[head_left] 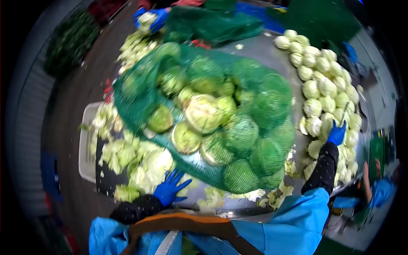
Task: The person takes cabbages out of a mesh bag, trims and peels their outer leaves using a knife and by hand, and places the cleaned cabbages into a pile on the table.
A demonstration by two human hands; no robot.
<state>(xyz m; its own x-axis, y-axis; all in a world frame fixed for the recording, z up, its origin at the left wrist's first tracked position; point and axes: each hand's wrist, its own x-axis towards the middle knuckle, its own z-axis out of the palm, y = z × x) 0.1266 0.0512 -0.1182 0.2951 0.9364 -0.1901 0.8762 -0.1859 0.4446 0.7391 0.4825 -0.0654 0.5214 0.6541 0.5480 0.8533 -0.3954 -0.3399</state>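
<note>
My left hand (171, 188), in a blue glove, is spread open beside loose cabbage leaves (151, 170) at the table's near edge. On the right, my right hand (336, 134), also blue-gloved, is over the heap of pale trimmed cabbages (327, 87). A thin, narrow blade, seemingly a knife (345, 111), sticks out from its fingers; the handle is hidden. Between my hands lies a large green mesh sack (272, 102) full of cabbages, its mouth open toward me. Several untrimmed cabbages (203, 112) show in the opening, some with cut pale faces.
A white plastic bin (87, 163) with leaves stands at the left table edge. Across the table, another person's blue-gloved hands (158, 19) hold a cabbage beside a leaf pile (131, 49). Another green mesh sack (208, 23) lies at the back. A person's arm (367, 182) shows at far right.
</note>
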